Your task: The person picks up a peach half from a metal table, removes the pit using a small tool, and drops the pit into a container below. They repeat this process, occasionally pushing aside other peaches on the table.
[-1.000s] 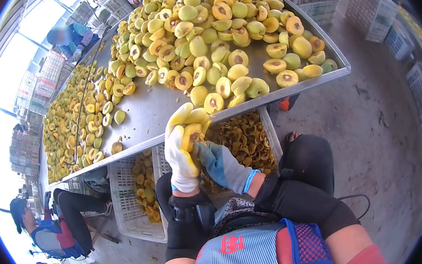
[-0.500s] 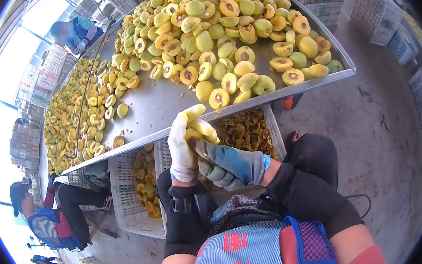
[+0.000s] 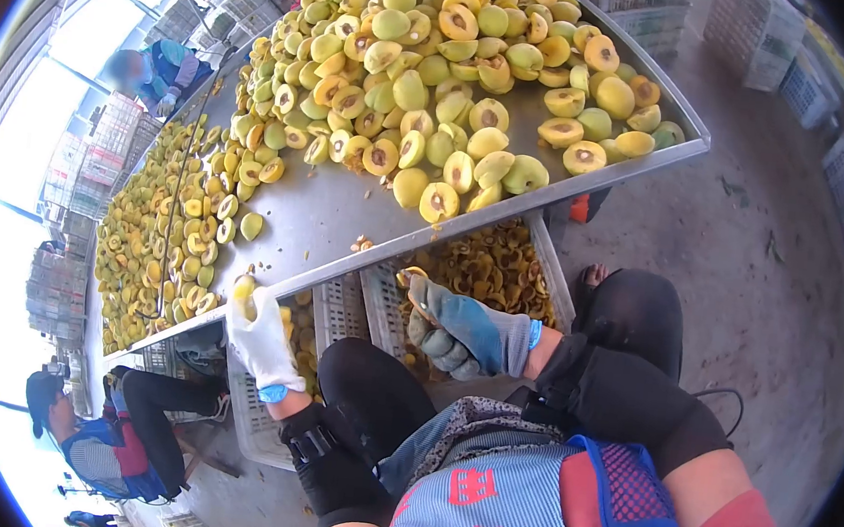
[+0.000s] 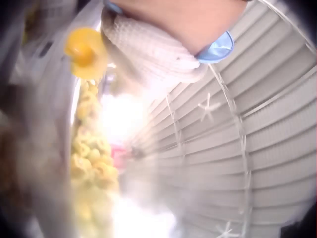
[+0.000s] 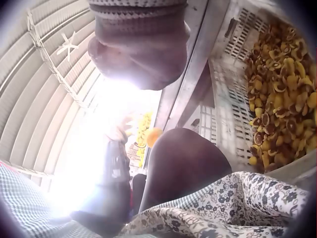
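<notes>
Right hand [image 3: 466,330] pinched brownish piece [image 3: 411,276]; left hand [image 3: 263,340], couldn't tell. Near crate [image 3: 550,265] held many cut pieces [image 3: 497,268]; large far heap [image 3: 397,86] undone.

Passage: bare metal strip [image 3: 296,214] betw. fruit pile [image 3: 413,82] & tbl. rim [image 3: 398,245]; fruit bits [image 3: 361,244] nr. rim. Obst.: tbl. rim, crate walls [image 3: 342,307] under it, L knee [image 3: 364,379].

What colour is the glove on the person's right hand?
The glove is blue-green over the thumb side and light grey toward the wrist; it shows best in the head view.
</notes>
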`<state>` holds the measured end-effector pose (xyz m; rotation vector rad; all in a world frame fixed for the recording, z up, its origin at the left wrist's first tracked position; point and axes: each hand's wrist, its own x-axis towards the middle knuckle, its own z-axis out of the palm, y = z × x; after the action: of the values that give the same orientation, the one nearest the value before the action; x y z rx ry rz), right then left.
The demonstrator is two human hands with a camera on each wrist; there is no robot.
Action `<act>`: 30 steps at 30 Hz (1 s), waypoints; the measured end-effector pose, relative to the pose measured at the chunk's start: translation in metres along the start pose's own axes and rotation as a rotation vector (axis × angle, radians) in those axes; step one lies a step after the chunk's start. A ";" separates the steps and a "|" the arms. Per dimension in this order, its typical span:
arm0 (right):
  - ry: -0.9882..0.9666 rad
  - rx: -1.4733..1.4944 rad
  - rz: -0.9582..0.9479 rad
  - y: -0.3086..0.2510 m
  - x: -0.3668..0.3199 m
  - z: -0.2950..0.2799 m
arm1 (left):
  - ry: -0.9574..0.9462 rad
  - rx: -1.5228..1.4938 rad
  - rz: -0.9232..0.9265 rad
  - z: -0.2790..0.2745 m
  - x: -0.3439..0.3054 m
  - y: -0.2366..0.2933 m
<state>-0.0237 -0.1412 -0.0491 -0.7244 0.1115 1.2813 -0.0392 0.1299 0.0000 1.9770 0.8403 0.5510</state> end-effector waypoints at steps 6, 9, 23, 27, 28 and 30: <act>0.287 -0.108 -0.092 -0.007 0.000 0.007 | -0.329 0.104 0.712 0.072 0.015 0.029; 0.336 -0.222 -0.209 -0.009 -0.006 0.006 | -0.672 0.230 0.904 0.137 0.013 0.056; 0.404 -0.423 -1.025 0.012 0.050 -0.027 | -0.761 -0.576 0.127 0.125 0.015 0.055; 0.469 -0.594 -1.056 -0.004 0.023 -0.003 | -0.834 -0.752 0.012 0.105 -0.024 0.048; 0.502 -0.662 -1.070 -0.005 0.022 -0.001 | -0.845 -0.747 0.025 0.105 -0.033 0.050; 0.531 -0.727 -1.084 -0.006 0.019 0.003 | -0.785 -0.665 0.131 0.104 -0.051 0.053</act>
<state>-0.0137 -0.1245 -0.0532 -1.4667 -0.3090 0.0286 0.0133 0.0140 -0.0093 1.4315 0.0147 0.0643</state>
